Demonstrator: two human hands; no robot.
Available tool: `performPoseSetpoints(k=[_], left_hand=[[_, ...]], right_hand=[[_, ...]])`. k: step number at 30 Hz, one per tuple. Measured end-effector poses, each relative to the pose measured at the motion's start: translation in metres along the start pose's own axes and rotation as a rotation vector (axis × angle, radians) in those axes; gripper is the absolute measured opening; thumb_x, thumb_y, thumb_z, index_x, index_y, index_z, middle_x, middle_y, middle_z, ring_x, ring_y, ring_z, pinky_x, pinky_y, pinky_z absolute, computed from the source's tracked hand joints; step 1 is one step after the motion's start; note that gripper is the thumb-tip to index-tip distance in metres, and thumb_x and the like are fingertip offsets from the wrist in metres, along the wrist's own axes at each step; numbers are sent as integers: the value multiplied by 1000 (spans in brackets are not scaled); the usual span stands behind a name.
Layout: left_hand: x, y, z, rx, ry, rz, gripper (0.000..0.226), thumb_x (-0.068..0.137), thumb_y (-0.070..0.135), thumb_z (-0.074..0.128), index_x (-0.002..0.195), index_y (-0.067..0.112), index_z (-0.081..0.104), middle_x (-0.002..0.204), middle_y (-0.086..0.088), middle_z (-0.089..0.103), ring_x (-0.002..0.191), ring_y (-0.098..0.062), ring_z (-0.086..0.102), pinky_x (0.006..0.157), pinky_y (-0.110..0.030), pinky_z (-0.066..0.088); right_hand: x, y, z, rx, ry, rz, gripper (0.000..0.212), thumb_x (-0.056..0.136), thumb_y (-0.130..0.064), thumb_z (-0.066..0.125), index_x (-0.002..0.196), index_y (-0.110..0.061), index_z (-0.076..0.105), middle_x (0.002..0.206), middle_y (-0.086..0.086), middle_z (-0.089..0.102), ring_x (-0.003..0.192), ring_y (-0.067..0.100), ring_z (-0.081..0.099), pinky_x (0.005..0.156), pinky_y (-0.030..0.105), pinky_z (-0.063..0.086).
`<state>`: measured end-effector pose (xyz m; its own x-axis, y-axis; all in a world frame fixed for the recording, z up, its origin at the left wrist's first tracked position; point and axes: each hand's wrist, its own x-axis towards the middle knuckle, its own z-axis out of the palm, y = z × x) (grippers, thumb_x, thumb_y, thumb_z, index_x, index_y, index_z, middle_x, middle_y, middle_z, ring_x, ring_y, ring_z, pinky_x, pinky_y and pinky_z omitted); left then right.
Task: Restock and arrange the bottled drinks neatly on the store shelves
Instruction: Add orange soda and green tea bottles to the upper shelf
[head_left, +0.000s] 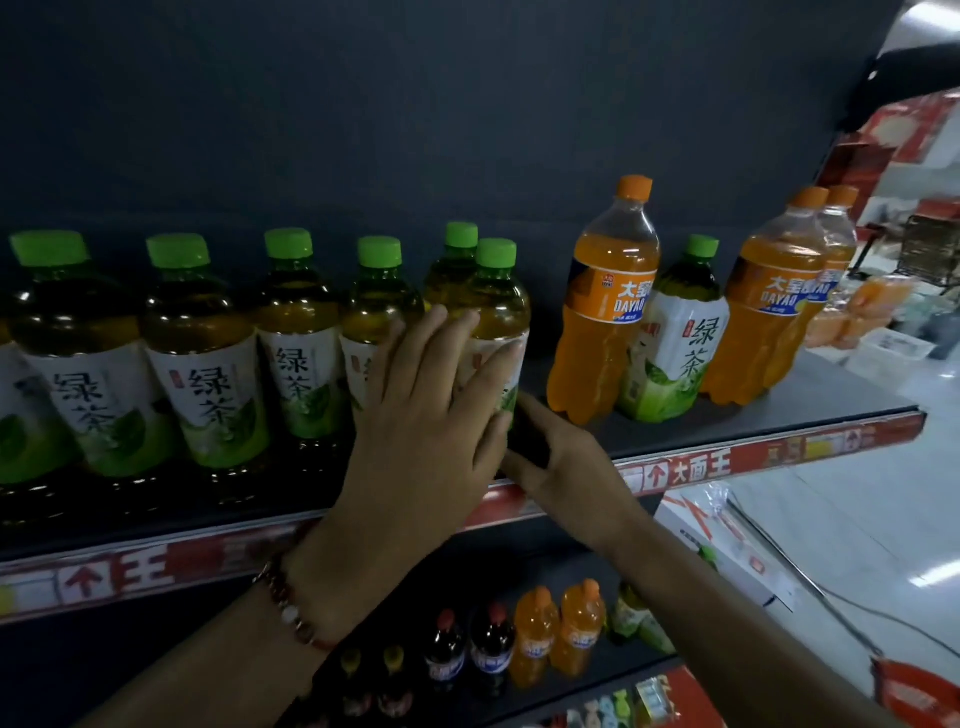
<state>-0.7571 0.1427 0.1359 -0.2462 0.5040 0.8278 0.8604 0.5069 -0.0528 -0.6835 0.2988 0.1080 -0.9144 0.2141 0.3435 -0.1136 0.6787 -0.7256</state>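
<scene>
Shelf (769, 441) front edge: left hand (415, 415), fingers flat, presses upright green tea bottle (498, 312); right hand (561, 462) grips its base.

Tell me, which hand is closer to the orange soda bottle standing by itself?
Right. The right hand sits low on the shelf, just left of the orange soda bottle. The left hand lies farther left, flat on a green tea bottle.

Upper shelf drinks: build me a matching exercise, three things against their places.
Things:
1. green tea bottle under the left hand
2. lone green tea bottle
3. right hand

Places:
A. between orange soda bottles
B. at the shelf edge, low beside a bottle's base
C. right end of the green tea row

Pairs: 1-C, 2-A, 3-B
</scene>
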Motion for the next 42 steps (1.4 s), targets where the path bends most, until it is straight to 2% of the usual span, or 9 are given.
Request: performPoseSetpoints(k=[5, 9, 16, 20, 24, 31, 35, 38, 42], left_hand=[[-45, 45, 9, -192, -127, -66, 45, 92, 30, 61, 135, 17, 58, 136, -10, 55, 126, -28, 49, 102, -42, 42], [-85, 93, 36, -268, -317, -115, 41, 93, 38, 50, 127, 20, 64, 124, -2, 65, 115, -19, 54, 94, -31, 39], [-166, 187, 136, -354, -753, -342, 34, 88, 37, 54, 118, 25, 63, 113, 3, 65, 96, -22, 65, 77, -35, 56], [-211, 239, 224, -310, -886, -448, 53, 89, 31, 62, 141, 22, 52, 146, -6, 49, 128, -32, 52, 100, -44, 48], [-249, 261, 322, -261, -878, -430, 71, 77, 15, 71, 142, 22, 42, 155, -24, 31, 134, -48, 36, 101, -65, 42], [-254, 269, 397, -1, -973, -343, 75, 88, 22, 65, 154, 22, 29, 165, -15, 5, 149, -42, 7, 116, -56, 25], [-267, 270, 406, 45, -924, -362, 75, 86, 21, 67, 153, 19, 33, 165, -14, 8, 149, -42, 9, 115, -57, 28], [-268, 274, 408, 53, -899, -374, 77, 85, 21, 69, 153, 19, 33, 164, -15, 12, 150, -42, 9, 116, -58, 25], [-266, 278, 408, 24, -910, -400, 76, 89, 22, 63, 155, 20, 26, 165, -15, 4, 151, -41, 1, 118, -59, 20]], right_hand=[[-40, 24, -18, -312, -20, -137, 53, 92, -36, 54, 141, -19, 44, 133, -2, 54, 120, 14, 52, 96, 34, 48], [-90, 61, -35, -528, -37, -109, 53, 88, -37, 56, 138, -22, 47, 138, -2, 53, 127, 11, 44, 109, 24, 32], [-185, 185, -63, -534, -203, 274, 49, 90, -38, 58, 138, -32, 46, 145, -7, 43, 133, 15, 41, 105, 29, 35], [-219, 288, -69, -486, -320, 404, 60, 91, -38, 59, 146, -31, 36, 152, -5, 35, 133, 20, 41, 106, 32, 37], [-217, 373, -58, -428, -332, 426, 68, 90, -29, 64, 148, -27, 30, 153, 2, 31, 132, 23, 41, 103, 32, 39], [-169, 487, -28, -539, -391, 400, 76, 89, -28, 63, 152, -22, 19, 161, 11, 10, 141, 37, 28, 107, 47, 38], [-144, 521, -14, -629, -464, 345, 72, 93, -25, 55, 153, -19, 16, 161, 14, 6, 141, 40, 25, 106, 46, 35], [-129, 535, -4, -667, -478, 321, 62, 97, -22, 46, 152, -15, 19, 156, 18, 22, 133, 42, 36, 99, 44, 39], [-122, 539, -1, -730, -401, 255, 32, 93, -15, 52, 124, -10, 50, 118, 19, 51, 101, 41, 56, 65, 36, 40]])
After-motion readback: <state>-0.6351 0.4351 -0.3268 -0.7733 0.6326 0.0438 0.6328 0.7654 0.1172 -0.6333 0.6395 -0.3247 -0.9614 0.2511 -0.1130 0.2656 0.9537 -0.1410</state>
